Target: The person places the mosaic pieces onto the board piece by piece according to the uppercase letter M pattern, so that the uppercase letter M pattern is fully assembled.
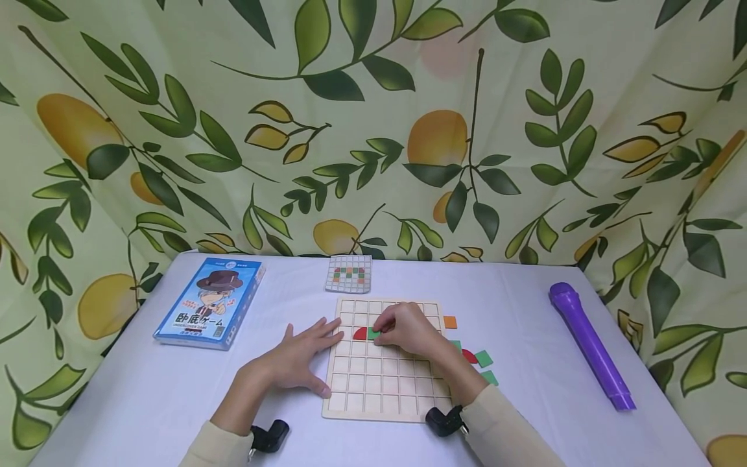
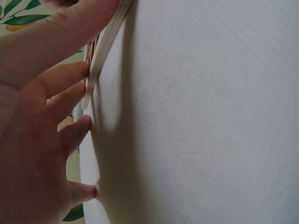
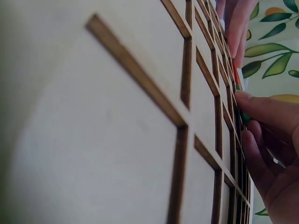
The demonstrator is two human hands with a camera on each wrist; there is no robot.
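A wooden grid board [image 1: 373, 403] lies flat on the table. Along its left edge rests my left hand [image 1: 292, 357], fingers spread, thumb at the lower corner and fingertips near the upper part; the left wrist view shows the fingers [image 2: 67, 74] against the board's side. Over the upper rows, my right hand [image 1: 408, 327] pinches a green tile [image 3: 246, 117] between thumb and fingertips, low at the grid. Just left of those fingertips, a red rounded tile [image 1: 360, 333] and a green square [image 1: 373, 334] sit side by side in one row. The right palm hides some cells.
Right of the board lie an orange square [image 1: 450, 322], a red piece [image 1: 469, 356] and several green squares [image 1: 484, 359], partly behind my right forearm. A small pattern card [image 1: 348, 275] is behind the board. A blue game box [image 1: 207, 305] stands left, a purple tube [image 1: 591, 347] right.
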